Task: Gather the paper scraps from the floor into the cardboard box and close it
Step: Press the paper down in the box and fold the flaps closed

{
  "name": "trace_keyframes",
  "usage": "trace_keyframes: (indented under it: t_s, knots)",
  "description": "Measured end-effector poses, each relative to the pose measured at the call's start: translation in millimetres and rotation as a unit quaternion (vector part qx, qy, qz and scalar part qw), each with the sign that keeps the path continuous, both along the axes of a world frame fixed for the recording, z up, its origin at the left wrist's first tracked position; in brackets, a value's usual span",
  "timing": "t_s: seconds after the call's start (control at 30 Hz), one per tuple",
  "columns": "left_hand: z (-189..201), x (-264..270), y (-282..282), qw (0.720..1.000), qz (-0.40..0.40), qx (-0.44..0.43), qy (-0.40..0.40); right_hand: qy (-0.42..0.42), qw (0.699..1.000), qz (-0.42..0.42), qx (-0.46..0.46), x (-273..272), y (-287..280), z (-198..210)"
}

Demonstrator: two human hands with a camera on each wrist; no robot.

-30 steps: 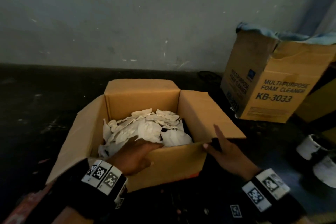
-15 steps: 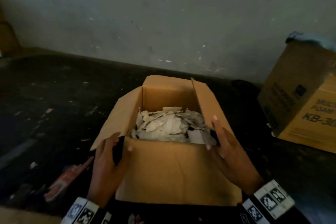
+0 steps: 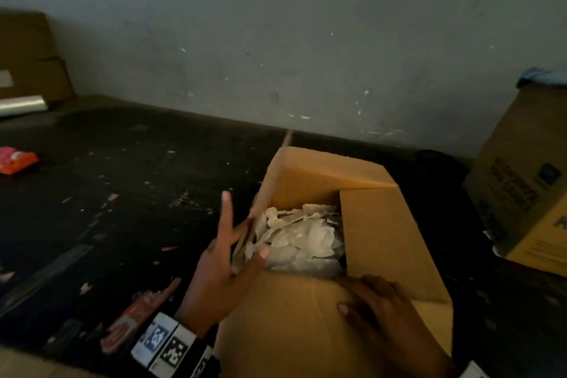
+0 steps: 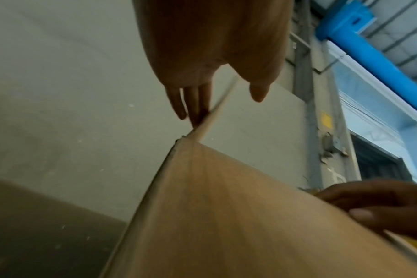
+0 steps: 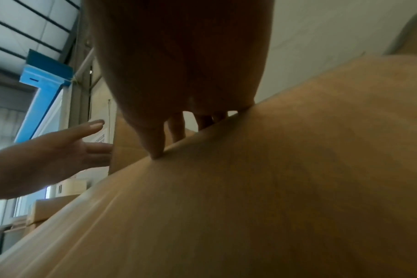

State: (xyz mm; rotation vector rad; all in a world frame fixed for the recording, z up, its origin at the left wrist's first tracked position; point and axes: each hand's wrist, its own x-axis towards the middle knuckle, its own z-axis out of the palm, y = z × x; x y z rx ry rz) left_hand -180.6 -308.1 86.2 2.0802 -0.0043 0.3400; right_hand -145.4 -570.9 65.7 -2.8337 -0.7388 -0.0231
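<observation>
The open cardboard box (image 3: 306,331) stands on the dark floor, filled with white paper scraps (image 3: 300,236). Its right flap (image 3: 383,239) lies folded in over the scraps. My right hand (image 3: 374,307) rests flat on the near flap, thumb tip pressing the cardboard (image 5: 155,152). The left flap (image 3: 264,193) stands upright, edge-on. My left hand (image 3: 227,261) has straight, spread fingers against the flap's outer face and its thumb on the inner side. In the left wrist view the flap edge (image 4: 217,112) runs between the fingers (image 4: 193,105) and the thumb.
A second, printed cardboard box (image 3: 521,193) with blue cloth (image 3: 543,77) on top stands close on the right. Red wrappers (image 3: 138,316) (image 3: 15,159) and small scraps (image 3: 110,196) lie on the floor at left. A grey wall (image 3: 276,40) runs behind.
The right flap has been folded in over the scraps. My right hand moved from that flap onto the near flap. My left hand raised the left flap upright.
</observation>
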Motion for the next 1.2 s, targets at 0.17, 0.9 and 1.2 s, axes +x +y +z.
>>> trace_keyframes:
  t_s: [0.17, 0.9, 1.2]
  knots:
    - [-7.6, 13.0, -0.9, 0.944, -0.22, 0.23, 0.088, 0.114, 0.993, 0.025, -0.026, -11.6, -25.5, 12.8]
    - [-6.0, 132.9, 31.3, 0.855, -0.239, 0.422, 0.186, 0.204, 0.952, -0.204, 0.106, 242.4, -59.7, 53.6]
    - [-12.5, 133.5, 35.1, 0.867, -0.241, 0.391, 0.192, 0.124, 0.912, -0.234, 0.314, 262.6, -74.8, 49.0]
